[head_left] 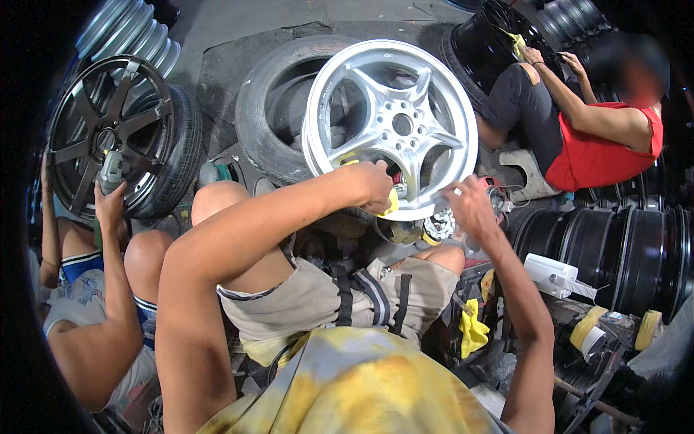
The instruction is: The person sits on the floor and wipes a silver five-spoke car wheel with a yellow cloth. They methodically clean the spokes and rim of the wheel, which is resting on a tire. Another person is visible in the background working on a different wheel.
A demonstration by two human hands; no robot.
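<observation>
Head view. Silver wheel (403, 124) upright at upper centre of frame, spoked face toward the wearer, a tyre (249, 108) lying just behind it to the left. Wearer's left hand (373, 186) at the wheel's lower spokes, fingers closed on a yellow cloth (391, 205), its folds showing below the hand. Right hand (471, 208) at the rim's lower right edge, fingers bent; cannot tell whether they grip the rim or only rest beside it. Wearer seated, beige shorts (271, 311) and a yellow-and-grey shirt (376, 387) filling lower centre.

Left of frame: a co-worker's hand (110, 202) holds a grey tool (111, 172) against a dark spoked wheel (88, 108), which leans by another tyre (184, 148). Silver rims (134, 40) stacked at upper left.

Upper right: a co-worker in a red top (600, 152), one hand by a second yellow cloth (517, 45) at a black wheel (481, 54).

Right side: black rims (607, 239) in a row, a white box-shaped item (549, 275) in front. Lower right: a hanging third yellow cloth (473, 331), yellow rolls (587, 327) near the edge.
</observation>
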